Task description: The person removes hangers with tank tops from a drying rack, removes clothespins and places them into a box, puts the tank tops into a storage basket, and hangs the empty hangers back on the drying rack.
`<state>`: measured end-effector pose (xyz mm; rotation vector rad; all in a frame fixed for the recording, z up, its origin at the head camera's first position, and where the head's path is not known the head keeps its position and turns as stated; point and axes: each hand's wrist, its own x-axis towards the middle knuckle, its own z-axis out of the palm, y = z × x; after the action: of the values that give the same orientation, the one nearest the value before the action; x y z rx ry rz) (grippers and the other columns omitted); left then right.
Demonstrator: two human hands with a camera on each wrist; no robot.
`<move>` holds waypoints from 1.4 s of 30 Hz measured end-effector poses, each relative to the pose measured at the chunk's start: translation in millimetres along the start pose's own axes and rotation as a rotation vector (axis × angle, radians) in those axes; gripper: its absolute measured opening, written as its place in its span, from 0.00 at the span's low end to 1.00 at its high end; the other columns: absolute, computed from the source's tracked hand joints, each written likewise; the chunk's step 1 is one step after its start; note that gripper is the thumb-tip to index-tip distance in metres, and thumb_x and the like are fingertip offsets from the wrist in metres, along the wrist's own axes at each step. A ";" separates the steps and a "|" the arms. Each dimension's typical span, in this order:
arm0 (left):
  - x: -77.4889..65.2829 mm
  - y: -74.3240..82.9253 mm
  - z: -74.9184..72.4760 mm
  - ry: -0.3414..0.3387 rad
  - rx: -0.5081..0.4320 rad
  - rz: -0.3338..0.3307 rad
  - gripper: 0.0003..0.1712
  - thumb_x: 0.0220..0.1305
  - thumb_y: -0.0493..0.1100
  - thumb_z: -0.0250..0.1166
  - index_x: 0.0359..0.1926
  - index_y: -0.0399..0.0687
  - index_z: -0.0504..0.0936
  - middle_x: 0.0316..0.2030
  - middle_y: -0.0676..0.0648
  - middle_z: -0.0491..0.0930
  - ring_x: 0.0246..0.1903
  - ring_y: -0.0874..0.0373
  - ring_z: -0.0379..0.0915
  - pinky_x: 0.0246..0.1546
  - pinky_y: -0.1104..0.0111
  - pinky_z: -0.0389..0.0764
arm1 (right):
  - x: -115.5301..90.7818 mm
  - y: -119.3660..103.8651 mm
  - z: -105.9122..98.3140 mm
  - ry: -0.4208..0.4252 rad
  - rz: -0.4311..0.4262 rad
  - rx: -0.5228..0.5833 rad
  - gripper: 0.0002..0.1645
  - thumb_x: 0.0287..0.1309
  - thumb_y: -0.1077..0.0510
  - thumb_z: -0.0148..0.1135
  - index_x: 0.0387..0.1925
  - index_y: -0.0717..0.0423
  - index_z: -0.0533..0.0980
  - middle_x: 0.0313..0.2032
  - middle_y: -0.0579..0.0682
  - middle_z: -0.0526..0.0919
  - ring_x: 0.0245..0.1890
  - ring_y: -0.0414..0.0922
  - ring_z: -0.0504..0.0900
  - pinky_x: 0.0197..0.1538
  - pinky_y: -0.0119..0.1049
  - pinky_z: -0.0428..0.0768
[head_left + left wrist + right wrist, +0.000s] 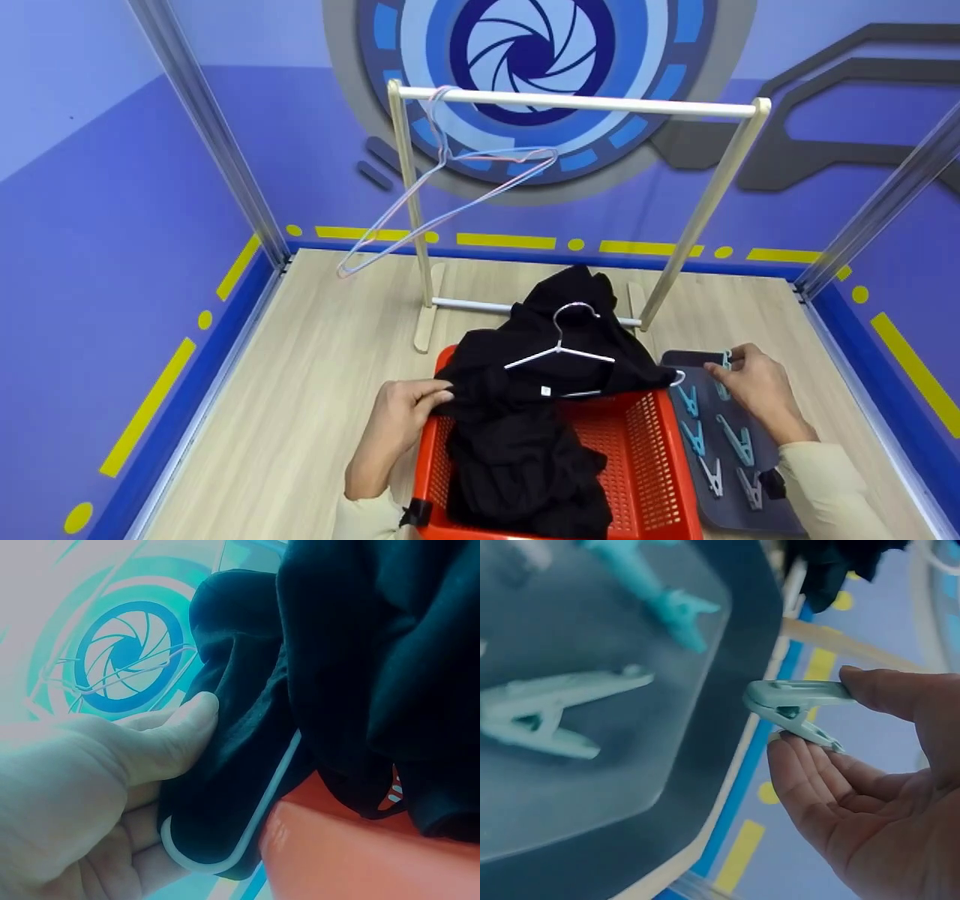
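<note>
A black garment (pixel 480 352) lies over the far part of a red basket (pixel 679 465), and a white wire hanger (pixel 558 350) sits in it with its hook upward. My left hand (pixel 397 420) pinches the garment's left edge. In the left wrist view, the hanger's rounded white end (pixel 206 868) shows against the cloth by my fingers. Over the grey tray (pixel 720 487), my right hand (pixel 757 386) pinches a pale teal clothespin (pixel 799 694) between thumb and fingers. More black cloth (pixel 532 472) lies bunched inside the basket.
Several other clothespins (pixel 736 441), teal and grey, lie in the tray right of the basket. Behind stands a clothes rack (pixel 577 100), with pink and blue wire hangers (pixel 442 161) at its left end. Blue walls (pixel 90 262) enclose the wooden surface (pixel 285 390).
</note>
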<state>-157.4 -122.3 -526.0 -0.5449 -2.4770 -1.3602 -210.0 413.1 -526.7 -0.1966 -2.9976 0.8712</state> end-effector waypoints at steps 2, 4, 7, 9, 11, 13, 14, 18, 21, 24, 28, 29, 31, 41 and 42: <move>-0.1 0.0 0.1 0.003 0.003 0.003 0.06 0.68 0.40 0.73 0.42 0.46 0.95 0.40 0.50 0.92 0.42 0.53 0.89 0.46 0.59 0.88 | 3.3 5.0 3.6 -0.002 0.007 -0.015 0.35 0.71 0.51 0.68 0.55 0.82 0.70 0.42 0.74 0.81 0.35 0.59 0.82 0.39 0.54 0.82; -0.3 -0.2 0.0 0.002 0.005 0.001 0.07 0.68 0.41 0.73 0.42 0.46 0.95 0.40 0.50 0.92 0.42 0.53 0.90 0.46 0.59 0.88 | 6.2 9.4 6.7 -0.016 0.019 -0.034 0.34 0.70 0.51 0.68 0.53 0.81 0.70 0.39 0.72 0.81 0.34 0.57 0.80 0.37 0.52 0.80; -0.5 -0.2 -0.4 -0.009 0.002 -0.022 0.07 0.69 0.41 0.73 0.43 0.46 0.95 0.40 0.50 0.92 0.43 0.54 0.89 0.46 0.59 0.88 | 9.0 14.6 9.8 -0.048 0.042 -0.065 0.34 0.70 0.51 0.68 0.53 0.82 0.69 0.37 0.70 0.80 0.34 0.57 0.78 0.37 0.52 0.79; -0.3 -0.3 -0.5 -0.014 0.001 -0.029 0.07 0.69 0.41 0.73 0.43 0.47 0.95 0.40 0.50 0.92 0.43 0.55 0.89 0.46 0.60 0.88 | 10.1 17.2 11.4 -0.065 0.047 -0.082 0.34 0.70 0.51 0.68 0.52 0.82 0.69 0.36 0.69 0.80 0.34 0.58 0.78 0.38 0.54 0.79; -0.2 -0.5 -0.4 -0.016 -0.001 -0.036 0.06 0.68 0.41 0.73 0.42 0.47 0.95 0.40 0.51 0.92 0.43 0.56 0.89 0.47 0.60 0.88 | 10.8 19.9 12.9 -0.077 0.050 -0.092 0.33 0.70 0.51 0.68 0.50 0.81 0.70 0.35 0.68 0.79 0.33 0.58 0.78 0.37 0.54 0.80; -0.1 -0.4 -0.3 -0.014 -0.001 -0.031 0.06 0.68 0.41 0.73 0.42 0.47 0.95 0.40 0.51 0.92 0.42 0.56 0.89 0.47 0.60 0.88 | 11.0 22.6 14.4 -0.086 0.054 -0.093 0.31 0.70 0.51 0.68 0.48 0.79 0.70 0.33 0.65 0.79 0.32 0.56 0.78 0.36 0.52 0.79; -0.1 -0.5 -0.2 -0.014 -0.001 -0.030 0.06 0.68 0.41 0.74 0.42 0.47 0.95 0.40 0.51 0.92 0.42 0.56 0.89 0.46 0.60 0.88 | 11.1 24.3 15.5 -0.090 0.057 -0.092 0.29 0.69 0.52 0.68 0.45 0.78 0.71 0.31 0.63 0.78 0.31 0.55 0.78 0.34 0.51 0.78; -0.2 -0.3 -0.2 -0.018 -0.002 -0.036 0.06 0.68 0.41 0.74 0.42 0.47 0.95 0.40 0.51 0.92 0.42 0.56 0.89 0.47 0.60 0.88 | 10.8 30.9 19.9 -0.094 0.079 -0.088 0.23 0.67 0.53 0.68 0.38 0.71 0.71 0.26 0.57 0.75 0.26 0.51 0.76 0.28 0.44 0.75; 0.1 0.0 -0.7 -0.021 -0.001 -0.042 0.07 0.68 0.41 0.74 0.43 0.47 0.95 0.40 0.50 0.92 0.43 0.55 0.89 0.47 0.60 0.88 | 10.9 35.7 23.1 -0.093 0.092 -0.091 0.21 0.66 0.53 0.68 0.32 0.67 0.71 0.24 0.54 0.73 0.24 0.49 0.75 0.26 0.41 0.73; 0.0 -0.2 -1.0 -0.023 0.001 -0.037 0.07 0.68 0.41 0.74 0.43 0.46 0.95 0.40 0.50 0.92 0.43 0.55 0.89 0.47 0.60 0.88 | 10.6 39.8 25.9 -0.102 0.109 -0.090 0.21 0.67 0.53 0.68 0.26 0.62 0.70 0.21 0.51 0.72 0.22 0.47 0.74 0.24 0.40 0.72; -0.2 -0.5 -1.0 -0.022 -0.003 -0.033 0.07 0.68 0.41 0.73 0.43 0.46 0.95 0.40 0.50 0.92 0.42 0.55 0.89 0.47 0.60 0.88 | 8.5 42.6 28.7 -0.112 0.127 -0.092 0.23 0.68 0.53 0.68 0.20 0.57 0.70 0.18 0.48 0.72 0.19 0.46 0.73 0.23 0.38 0.71; -0.2 -0.5 -0.9 -0.022 -0.006 -0.036 0.06 0.68 0.41 0.73 0.43 0.46 0.95 0.40 0.50 0.92 0.43 0.56 0.89 0.47 0.60 0.88 | 7.9 42.8 29.2 -0.110 0.128 -0.092 0.24 0.68 0.53 0.68 0.19 0.57 0.71 0.17 0.48 0.72 0.19 0.45 0.74 0.23 0.37 0.71; -0.2 -0.5 -0.7 -0.020 -0.006 -0.033 0.06 0.68 0.41 0.73 0.43 0.46 0.95 0.40 0.51 0.92 0.43 0.56 0.89 0.47 0.60 0.88 | 6.9 43.0 30.0 -0.109 0.133 -0.096 0.24 0.69 0.53 0.68 0.18 0.57 0.71 0.17 0.48 0.72 0.19 0.45 0.74 0.23 0.36 0.72; 0.0 -0.8 -0.5 -0.023 -0.004 -0.040 0.06 0.68 0.42 0.73 0.43 0.48 0.95 0.40 0.52 0.91 0.43 0.56 0.89 0.48 0.59 0.88 | 2.7 44.7 32.7 -0.067 0.109 -0.131 0.26 0.68 0.54 0.68 0.15 0.56 0.70 0.16 0.47 0.70 0.19 0.46 0.72 0.23 0.38 0.71; -0.1 -0.9 -0.5 -0.023 -0.005 -0.040 0.06 0.68 0.42 0.73 0.43 0.48 0.95 0.40 0.52 0.91 0.43 0.56 0.89 0.48 0.59 0.88 | 2.8 45.0 32.8 -0.066 0.106 -0.134 0.26 0.68 0.53 0.68 0.16 0.57 0.71 0.17 0.47 0.71 0.19 0.46 0.72 0.24 0.38 0.71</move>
<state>-157.7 -123.1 -526.4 -0.5177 -2.5165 -1.3823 -209.2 433.6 -578.5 -0.3384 -3.1346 0.6978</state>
